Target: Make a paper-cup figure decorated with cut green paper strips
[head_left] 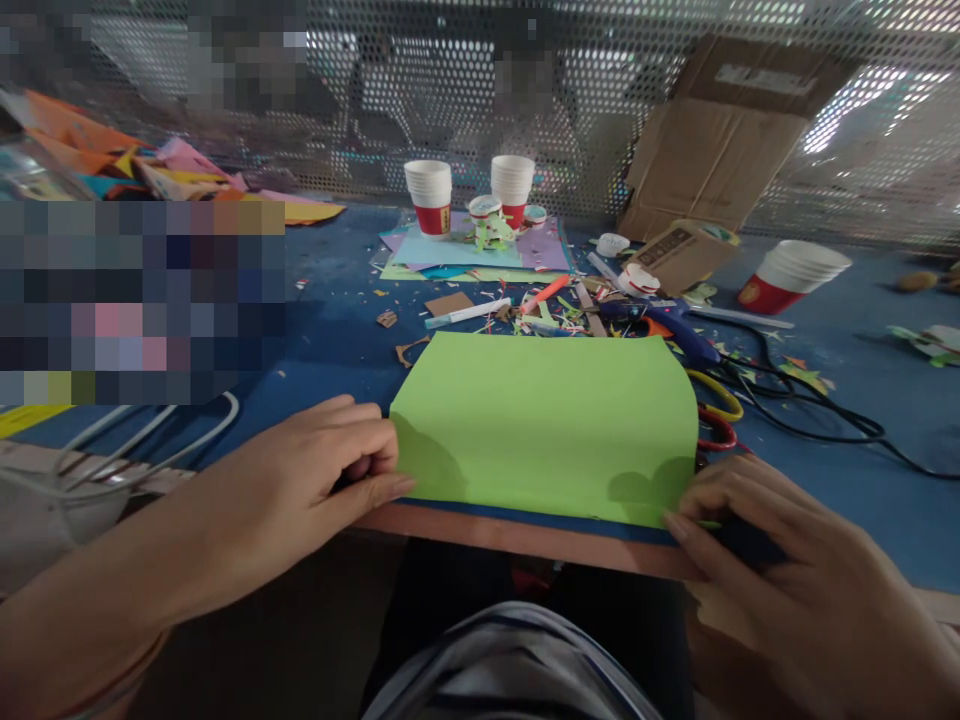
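Note:
A sheet of bright green paper [540, 420] lies in front of me near the table's front edge, its right side curving upward a little. My left hand [330, 455] pinches the sheet's near left corner between thumb and curled fingers. At the near right corner, my right hand [765, 540] grips the paper the same way. Just beyond the sheet's right side, red scissor handles [716, 430] and a yellow handle loop [724, 393] stick out; the paper hides the rest of them.
Paper scraps, an orange pen [546, 294] and a white marker [469, 313] lie behind the sheet. A blue glue gun [690, 335] trails a black cable on the right. Stacked paper cups [429, 200], a tilted cup stack [795, 275] and a cardboard box [705, 150] stand farther back.

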### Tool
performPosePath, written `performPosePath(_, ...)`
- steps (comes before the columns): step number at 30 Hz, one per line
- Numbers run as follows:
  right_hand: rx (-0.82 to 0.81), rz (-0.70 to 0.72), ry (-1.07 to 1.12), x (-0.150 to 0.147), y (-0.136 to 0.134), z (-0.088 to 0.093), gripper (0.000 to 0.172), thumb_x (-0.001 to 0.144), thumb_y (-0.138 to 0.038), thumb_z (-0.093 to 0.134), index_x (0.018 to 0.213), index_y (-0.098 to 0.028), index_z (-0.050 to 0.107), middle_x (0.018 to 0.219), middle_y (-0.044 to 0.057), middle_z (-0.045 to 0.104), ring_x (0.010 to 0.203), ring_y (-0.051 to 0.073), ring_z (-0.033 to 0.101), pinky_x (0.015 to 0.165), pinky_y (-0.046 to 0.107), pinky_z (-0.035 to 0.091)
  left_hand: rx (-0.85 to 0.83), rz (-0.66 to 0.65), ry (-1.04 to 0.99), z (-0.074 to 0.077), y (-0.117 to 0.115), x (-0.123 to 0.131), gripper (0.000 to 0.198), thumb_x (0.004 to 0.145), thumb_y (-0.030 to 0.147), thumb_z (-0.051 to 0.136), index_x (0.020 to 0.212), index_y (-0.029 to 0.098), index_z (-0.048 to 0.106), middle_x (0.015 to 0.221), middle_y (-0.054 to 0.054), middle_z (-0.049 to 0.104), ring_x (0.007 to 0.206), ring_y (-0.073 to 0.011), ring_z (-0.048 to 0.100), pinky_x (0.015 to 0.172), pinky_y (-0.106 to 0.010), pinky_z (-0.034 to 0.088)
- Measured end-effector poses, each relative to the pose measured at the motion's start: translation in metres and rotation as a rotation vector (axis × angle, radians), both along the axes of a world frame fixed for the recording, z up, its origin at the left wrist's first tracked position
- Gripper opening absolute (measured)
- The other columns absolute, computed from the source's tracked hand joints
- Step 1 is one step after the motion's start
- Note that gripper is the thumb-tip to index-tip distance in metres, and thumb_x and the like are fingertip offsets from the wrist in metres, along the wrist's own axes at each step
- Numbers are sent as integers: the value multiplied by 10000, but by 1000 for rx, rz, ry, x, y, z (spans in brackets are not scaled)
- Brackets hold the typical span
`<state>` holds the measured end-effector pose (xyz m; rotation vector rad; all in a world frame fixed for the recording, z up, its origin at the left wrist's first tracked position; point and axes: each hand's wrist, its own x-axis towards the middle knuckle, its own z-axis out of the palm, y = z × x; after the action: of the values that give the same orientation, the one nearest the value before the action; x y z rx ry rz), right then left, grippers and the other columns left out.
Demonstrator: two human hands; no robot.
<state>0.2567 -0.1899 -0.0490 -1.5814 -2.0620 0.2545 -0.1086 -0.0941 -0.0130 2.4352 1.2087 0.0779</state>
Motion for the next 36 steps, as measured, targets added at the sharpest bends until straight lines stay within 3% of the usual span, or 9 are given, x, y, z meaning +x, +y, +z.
performPosePath(8,1,-17,52,0,0,-1,203,949,-366,630,770,-273,613,775,20,645,705,214,624,630,340,518,62,49,-7,-3,0,-14,412,991,524,511,707,226,523,746,-20,550,725,-196,489,640,-298,377)
performPosePath(10,-17,-20,66,1,0,-2,207,946,-392,620,769,-286,608,773,26,646,700,230,630,624,364,528,104,59,-19,-3,-4,-14,315,974,511,564,827,235,601,852,-23,587,807,-208,511,700,-298,404)
performPosePath(12,-25,-21,64,1,-1,-2,195,942,-397,616,776,-295,606,775,33,647,697,241,634,618,382,535,171,39,-42,-2,-9,-10,203,985,434,567,1086,287,664,1012,-23,598,932,-222,525,815,-313,421)
performPosePath(14,-35,-19,50,2,-2,-1,177,939,-387,619,785,-300,609,787,38,653,711,246,641,633,392,547,236,-2,-49,-1,-14,-4,360,1021,293,484,1333,418,614,1107,-15,567,989,-215,516,896,-328,402)
performPosePath(17,-30,-22,59,0,0,1,188,937,-388,618,771,-299,611,782,37,662,718,247,649,636,391,556,289,-119,16,2,-16,6,667,994,95,381,1425,582,529,1032,-9,534,879,-186,479,845,-307,374)
performPosePath(21,-4,-25,76,-3,2,3,233,935,-402,634,737,-285,603,743,22,653,677,222,633,600,361,540,250,-268,77,4,-9,11,661,952,126,466,1433,575,532,983,-10,547,826,-193,448,786,-298,348)
performPosePath(28,-20,-19,38,-1,-1,1,217,953,-364,619,760,-269,598,776,19,654,719,213,632,642,348,524,244,-283,103,6,-9,18,718,930,42,381,1340,586,609,933,-11,548,827,-201,465,795,-315,348)
performPosePath(32,-9,-10,15,1,-1,-1,217,961,-335,620,761,-253,599,775,10,645,719,194,624,646,324,512,212,-300,35,10,-4,23,580,919,110,481,1248,537,695,903,-16,566,777,-199,463,764,-323,351)
performPosePath(36,15,-8,9,0,0,-1,206,966,-315,614,772,-248,594,774,5,632,716,186,612,656,320,501,145,-405,55,14,4,25,641,834,156,615,1325,566,638,921,-7,602,777,-199,495,766,-331,369)
